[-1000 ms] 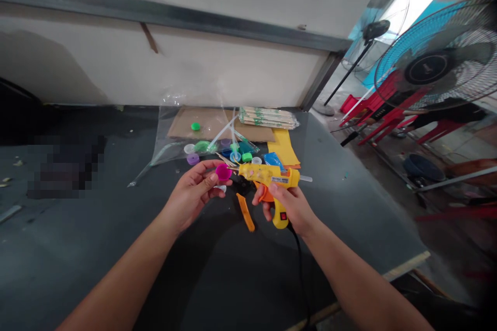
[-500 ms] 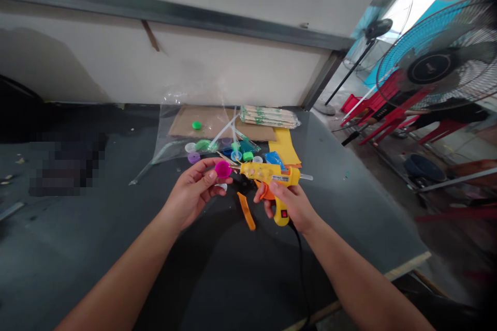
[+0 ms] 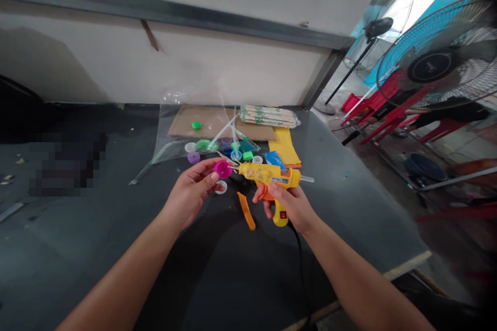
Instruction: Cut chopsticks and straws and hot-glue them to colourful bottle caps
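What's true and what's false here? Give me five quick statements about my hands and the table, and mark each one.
1. The right hand grips a yellow hot glue gun. True.
2. The left hand holds a blue cap. False: it holds a magenta bottle cap in its fingers.
3. A green cap lies on a cardboard sheet. True.
4. The glue gun's cord runs up toward the wall. False: the black cord runs down from the handle toward the near edge of the table.
5. The nearest standing fan is left of the table. False: the standing fan is right of the dark table.
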Motion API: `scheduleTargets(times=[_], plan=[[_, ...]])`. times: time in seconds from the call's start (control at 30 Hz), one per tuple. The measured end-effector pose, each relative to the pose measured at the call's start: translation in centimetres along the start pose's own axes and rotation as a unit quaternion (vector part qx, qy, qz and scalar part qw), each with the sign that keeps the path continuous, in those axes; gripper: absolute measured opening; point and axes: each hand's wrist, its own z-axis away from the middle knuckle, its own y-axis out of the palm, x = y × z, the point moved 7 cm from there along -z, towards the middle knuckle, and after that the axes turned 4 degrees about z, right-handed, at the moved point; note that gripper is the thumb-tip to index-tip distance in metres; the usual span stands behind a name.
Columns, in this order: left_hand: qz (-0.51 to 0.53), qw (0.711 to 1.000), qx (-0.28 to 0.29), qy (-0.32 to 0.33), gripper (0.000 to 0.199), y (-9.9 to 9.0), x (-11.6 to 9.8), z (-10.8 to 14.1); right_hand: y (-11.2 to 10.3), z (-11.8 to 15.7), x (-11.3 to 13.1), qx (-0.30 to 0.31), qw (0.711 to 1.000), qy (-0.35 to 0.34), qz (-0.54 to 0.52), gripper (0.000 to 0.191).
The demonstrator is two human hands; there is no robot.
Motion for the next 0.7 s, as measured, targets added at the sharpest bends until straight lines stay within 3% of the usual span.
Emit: scheduleTargets(times=[0.7], plan=[[0.05, 0.999, -0.014, 0.015, 0.023, -0.01, -0.49, -0.12, -0.2, -0.04, -0.32, -0.015, 1.0, 0.019, 0.015, 0.034]])
